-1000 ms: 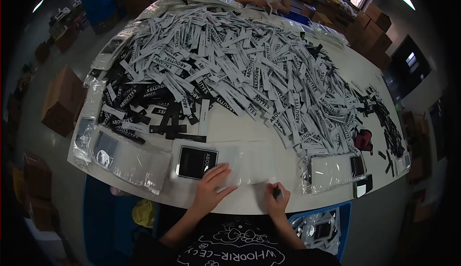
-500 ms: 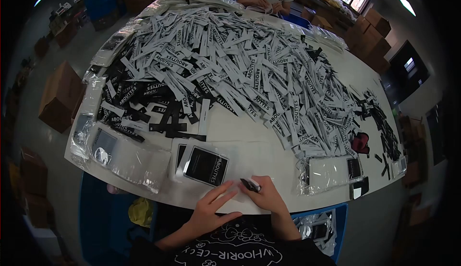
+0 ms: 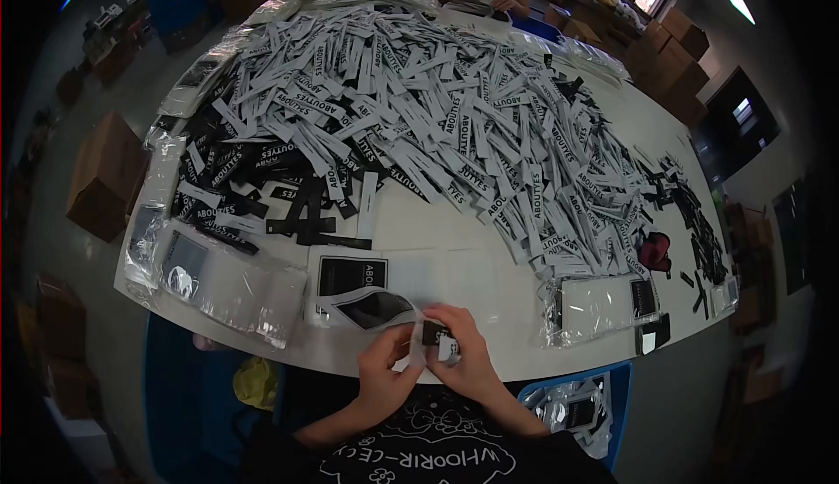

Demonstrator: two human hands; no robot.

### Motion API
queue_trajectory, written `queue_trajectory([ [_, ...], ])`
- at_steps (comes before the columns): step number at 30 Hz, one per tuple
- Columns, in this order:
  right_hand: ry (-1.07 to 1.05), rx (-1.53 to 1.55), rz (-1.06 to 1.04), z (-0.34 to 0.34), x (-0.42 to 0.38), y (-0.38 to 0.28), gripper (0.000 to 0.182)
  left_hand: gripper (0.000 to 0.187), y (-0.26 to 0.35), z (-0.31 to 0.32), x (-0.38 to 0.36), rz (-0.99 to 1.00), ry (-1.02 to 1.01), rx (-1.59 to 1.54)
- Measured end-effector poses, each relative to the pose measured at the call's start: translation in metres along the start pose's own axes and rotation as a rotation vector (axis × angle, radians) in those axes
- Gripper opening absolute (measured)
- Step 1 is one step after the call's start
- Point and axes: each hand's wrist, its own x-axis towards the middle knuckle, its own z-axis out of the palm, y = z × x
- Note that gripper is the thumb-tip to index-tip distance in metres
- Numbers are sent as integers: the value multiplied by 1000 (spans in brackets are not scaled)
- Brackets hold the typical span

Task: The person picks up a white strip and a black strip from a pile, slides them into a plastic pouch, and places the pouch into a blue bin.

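Both hands meet at the near table edge (image 3: 524,370), just in front of the torso. Left hand (image 3: 382,372) curled, fingertips pinching the edge of a clear bag (image 3: 371,309) with a black card inside. Right hand (image 3: 468,363) curled, fingers closed on a small black-and-white label (image 3: 437,337), touching the bag's end. Big label pile (image 3: 437,125) lies well beyond.

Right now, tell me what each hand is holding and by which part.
Both hands meet on one clear plastic bag with a black card inside. The left hand and right hand pinch its near end, where a small black-and-white piece sits at the fingertips.
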Motion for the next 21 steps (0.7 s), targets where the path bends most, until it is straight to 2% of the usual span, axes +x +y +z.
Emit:
queue_trajectory([
  [1, -91, -103, -22, -3, -1, -5, 62, 33, 0, 0, 2, 1, 3, 0],
  [2, -149, -154, -81, -5, -1, -9, 69, 33, 0, -1, 5, 60, -33, 125],
  [4, -169, -111, -98, -6, 3, -15, 70, 33, -1, -6, 7, 116, -74, 253],
  [6, -189, -73, -114, -7, 3, -15, 71, 35, -4, -10, 8, 172, -118, 530],
  [9, -251, -140, -59, -3, 0, -6, 70, 37, -4, -12, 2, 166, -120, 473],
  [12, -197, -257, -162, 3, -3, 4, 68, 32, -2, -9, 3, 187, -94, 495],
  [14, 21, -358, -301, 6, -7, 13, 57, 30, -9, -7, 5, 179, -109, 516],
  [15, 21, -357, -304, 4, -8, 13, 57, 28, -13, -7, 7, 169, -124, 538],
  [16, 143, -369, -262, 1, -10, 13, 51, 28, -15, -8, 6, 169, -123, 540],
  [17, 266, -380, -220, 0, -10, 13, 46, 27, -17, -10, 5, 51, -126, 541],
  [18, 293, -378, -192, 3, -10, 6, 45, 26, -14, -9, 6, -66, -127, 537],
  [19, 295, -378, -192, 3, -9, 0, 45, 26, -8, -9, 8, -65, -128, 538],
  [21, 278, -259, -249, 0, -3, -8, 39, 24, 10, -8, 12, 244, 285, 475],
])
